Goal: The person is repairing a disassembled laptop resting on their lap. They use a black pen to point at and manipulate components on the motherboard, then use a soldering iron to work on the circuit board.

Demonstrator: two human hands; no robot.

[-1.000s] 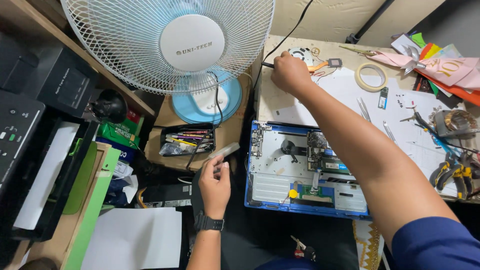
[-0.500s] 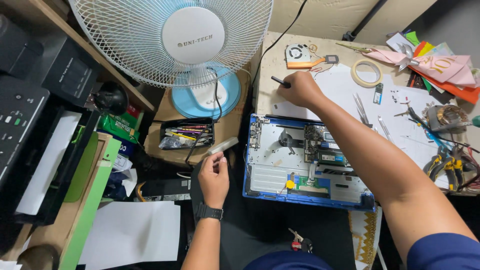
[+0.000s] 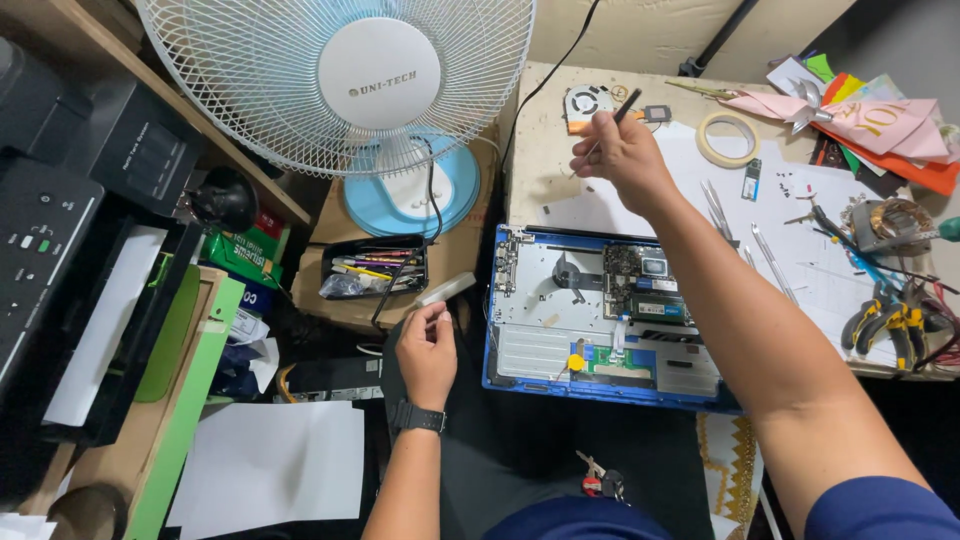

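Right hand (image 3: 622, 155) has its fingers pinched round a thin black screwdriver (image 3: 624, 106), tip poking out past them toward the far side. Left hand (image 3: 427, 345) grips a small whitish plastic tube (image 3: 446, 289) sticking out rightward, left of the opened blue laptop base (image 3: 600, 310).

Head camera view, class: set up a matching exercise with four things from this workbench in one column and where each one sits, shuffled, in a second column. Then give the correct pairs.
Things:
1. roll of tape
2. pliers
3. opened laptop
4. tray of pens

Places:
A. on the cardboard box below the fan's blue base
B. at the table's near edge, under the right forearm
C. on the white sheet, to the right of the right hand
D. at the table's right edge, yellow and black handles

Pairs: 1-C, 2-D, 3-B, 4-A
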